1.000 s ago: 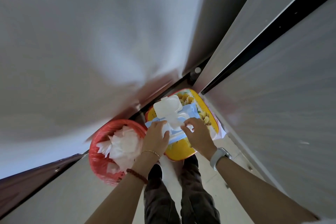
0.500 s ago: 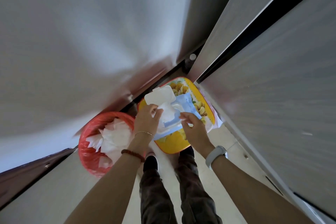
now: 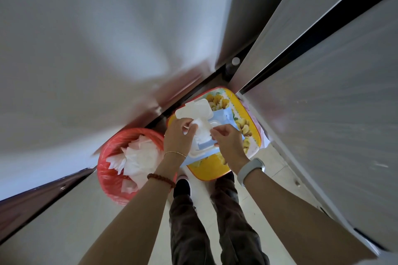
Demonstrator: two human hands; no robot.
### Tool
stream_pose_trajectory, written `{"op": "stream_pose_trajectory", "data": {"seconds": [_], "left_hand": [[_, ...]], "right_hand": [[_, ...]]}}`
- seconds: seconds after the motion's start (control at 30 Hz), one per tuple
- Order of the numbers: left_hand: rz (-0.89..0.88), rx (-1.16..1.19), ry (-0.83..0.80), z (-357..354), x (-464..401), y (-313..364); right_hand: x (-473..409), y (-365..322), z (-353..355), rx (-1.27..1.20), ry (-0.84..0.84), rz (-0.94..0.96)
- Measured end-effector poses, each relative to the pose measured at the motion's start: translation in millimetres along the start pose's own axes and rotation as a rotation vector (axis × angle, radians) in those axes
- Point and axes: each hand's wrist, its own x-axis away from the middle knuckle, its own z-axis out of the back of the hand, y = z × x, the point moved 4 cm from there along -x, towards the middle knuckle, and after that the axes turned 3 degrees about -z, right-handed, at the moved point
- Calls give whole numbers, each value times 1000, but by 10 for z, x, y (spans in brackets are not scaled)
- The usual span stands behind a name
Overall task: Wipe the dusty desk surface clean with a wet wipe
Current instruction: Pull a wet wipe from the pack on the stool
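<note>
Wipe [image 3: 201,133] now stands higher out of the pack [image 3: 224,117], pinched by left hand [image 3: 177,135]; right hand [image 3: 228,140] steadies pack; wiping comes next.

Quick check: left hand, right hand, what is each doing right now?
Left hand: pinches the wet wipe sticking out of the wipe pack.
Right hand: fingers curled at the pack; grip cannot be told.
</note>
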Motion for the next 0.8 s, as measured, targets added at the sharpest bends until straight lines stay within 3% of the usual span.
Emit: {"op": "stream_pose_trajectory", "data": {"seconds": [0.13, 0.33, 0.57, 0.8], "left_hand": [[-71, -19, 125, 30, 94, 68], [-302, -272, 37, -164, 262, 117], [-348, -350, 60, -155, 187, 144], [-329, -303, 32, -139, 181, 117]], "right_hand": [[19, 5, 47, 32, 36, 15], [-35, -27, 68, 59, -10, -2], [-58, -65, 97, 183, -182, 54], [-125, -38, 36, 385, -122, 239]]}}
